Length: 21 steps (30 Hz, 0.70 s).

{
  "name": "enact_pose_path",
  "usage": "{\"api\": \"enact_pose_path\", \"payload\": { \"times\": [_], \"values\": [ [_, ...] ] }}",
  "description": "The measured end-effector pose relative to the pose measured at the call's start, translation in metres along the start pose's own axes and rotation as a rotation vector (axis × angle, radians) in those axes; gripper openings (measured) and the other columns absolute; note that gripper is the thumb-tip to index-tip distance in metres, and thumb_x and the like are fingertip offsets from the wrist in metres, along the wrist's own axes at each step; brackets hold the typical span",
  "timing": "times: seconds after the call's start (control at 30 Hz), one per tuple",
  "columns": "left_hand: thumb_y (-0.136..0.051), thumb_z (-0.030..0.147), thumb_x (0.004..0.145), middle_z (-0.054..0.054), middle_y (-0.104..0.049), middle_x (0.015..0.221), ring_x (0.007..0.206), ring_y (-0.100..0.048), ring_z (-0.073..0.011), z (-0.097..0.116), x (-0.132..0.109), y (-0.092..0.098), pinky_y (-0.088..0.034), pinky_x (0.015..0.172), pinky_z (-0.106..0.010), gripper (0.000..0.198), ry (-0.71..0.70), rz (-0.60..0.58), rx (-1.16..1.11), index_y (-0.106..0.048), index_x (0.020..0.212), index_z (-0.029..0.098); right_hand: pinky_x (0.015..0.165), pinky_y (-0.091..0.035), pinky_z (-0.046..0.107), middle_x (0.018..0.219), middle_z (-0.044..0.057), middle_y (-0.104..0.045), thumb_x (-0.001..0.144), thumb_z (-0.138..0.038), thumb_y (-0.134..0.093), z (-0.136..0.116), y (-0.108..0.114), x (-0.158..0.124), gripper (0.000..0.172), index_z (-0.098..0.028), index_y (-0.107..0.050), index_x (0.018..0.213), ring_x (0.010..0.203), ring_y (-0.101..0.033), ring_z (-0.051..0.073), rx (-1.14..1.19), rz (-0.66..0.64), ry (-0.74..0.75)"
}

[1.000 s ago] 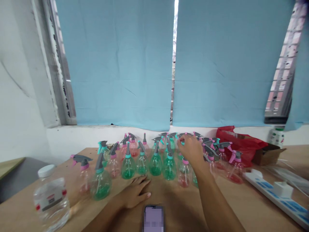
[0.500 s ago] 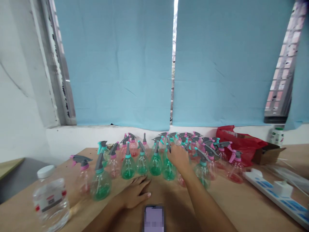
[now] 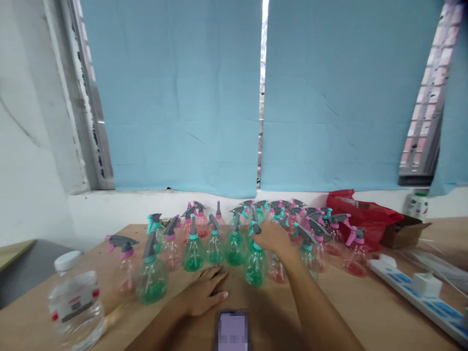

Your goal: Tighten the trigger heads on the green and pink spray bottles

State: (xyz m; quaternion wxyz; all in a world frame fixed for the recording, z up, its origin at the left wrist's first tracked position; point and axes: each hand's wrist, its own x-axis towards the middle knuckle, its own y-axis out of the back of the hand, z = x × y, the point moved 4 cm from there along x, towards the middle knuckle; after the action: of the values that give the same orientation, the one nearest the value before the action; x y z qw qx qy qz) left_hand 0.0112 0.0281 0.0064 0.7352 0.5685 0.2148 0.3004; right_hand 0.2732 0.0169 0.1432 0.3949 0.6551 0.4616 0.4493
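My right hand (image 3: pixel 271 236) is closed around the grey trigger head of a green spray bottle (image 3: pixel 255 268), which stands at the front of the group with green liquid low inside. My left hand (image 3: pixel 205 291) lies flat on the table with fingers spread, holding nothing. Just beyond its fingertips stand more green spray bottles (image 3: pixel 193 253), one of them close by (image 3: pixel 235 248). A pink spray bottle (image 3: pixel 278 269) shows partly behind my right wrist. Between my forearms a phone (image 3: pixel 233 332) lies near the table's front edge.
Several pink and green spray bottles fill the back of the wooden table (image 3: pixel 175 321). A clear water bottle (image 3: pixel 76 302) stands front left. To the right are a power strip (image 3: pixel 413 292), a red bag (image 3: pixel 360 214) and a cardboard box (image 3: pixel 405 232). Blue curtains (image 3: pixel 183 97) hang behind.
My right hand has drawn the green spray bottle slightly toward me, clear of the row behind. My left hand stays flat in the same place.
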Motion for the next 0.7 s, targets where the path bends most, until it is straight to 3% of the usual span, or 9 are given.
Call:
{"api": "enact_pose_path", "payload": {
  "times": [0.13,0.27,0.43,0.6,0.7],
  "values": [
    [-0.040,0.072,0.099,-0.014,-0.031,0.164,0.151,-0.027,-0.0368,-0.002,0.001,-0.003,-0.022,0.122,-0.056,0.076,0.008,-0.012,0.011,-0.039,0.158,0.025,0.066,-0.040,0.029,0.092,0.013,-0.075,0.086,-0.042,-0.056,-0.009,0.011,-0.009,0.029,-0.018,-0.072,0.088,0.086,-0.069,0.027,0.017,-0.034,0.119],
    [-0.040,0.070,0.099,-0.013,-0.031,0.164,0.151,-0.028,-0.0371,-0.002,0.000,-0.002,-0.023,0.122,-0.056,0.075,-0.018,0.003,0.003,-0.035,0.159,0.026,0.058,-0.028,0.025,0.072,0.001,-0.064,0.083,-0.035,-0.059,-0.022,0.012,-0.014,0.019,-0.020,-0.063,0.072,0.067,-0.056,0.015,0.129,-0.050,0.358],
    [-0.044,0.065,0.100,-0.011,-0.031,0.165,0.150,-0.030,-0.0365,0.004,-0.001,0.002,-0.025,0.122,-0.054,0.070,-0.058,0.028,0.001,-0.038,0.158,0.027,0.057,-0.024,0.023,0.062,-0.006,-0.048,0.080,-0.027,-0.063,-0.035,-0.006,-0.010,0.020,-0.019,-0.053,0.064,0.061,-0.042,0.011,0.353,-0.040,0.636],
    [-0.044,0.063,0.101,-0.012,-0.032,0.165,0.150,-0.030,-0.0365,0.006,-0.001,0.002,-0.025,0.122,-0.055,0.067,-0.067,0.027,0.012,-0.041,0.157,0.025,0.058,-0.027,0.022,0.061,-0.008,-0.040,0.084,-0.030,-0.062,-0.034,-0.029,0.004,0.027,-0.019,-0.048,0.064,0.061,-0.039,0.010,0.571,-0.026,0.684],
    [-0.045,0.063,0.101,-0.012,-0.035,0.163,0.149,-0.031,-0.0376,0.004,-0.001,0.001,-0.026,0.121,-0.056,0.067,-0.080,0.049,0.005,-0.042,0.156,0.026,0.060,-0.030,0.022,0.065,-0.007,-0.041,0.085,-0.037,-0.065,-0.036,-0.041,0.007,0.028,-0.019,-0.049,0.069,0.063,-0.039,0.010,0.702,-0.125,0.742]
  ]
}}
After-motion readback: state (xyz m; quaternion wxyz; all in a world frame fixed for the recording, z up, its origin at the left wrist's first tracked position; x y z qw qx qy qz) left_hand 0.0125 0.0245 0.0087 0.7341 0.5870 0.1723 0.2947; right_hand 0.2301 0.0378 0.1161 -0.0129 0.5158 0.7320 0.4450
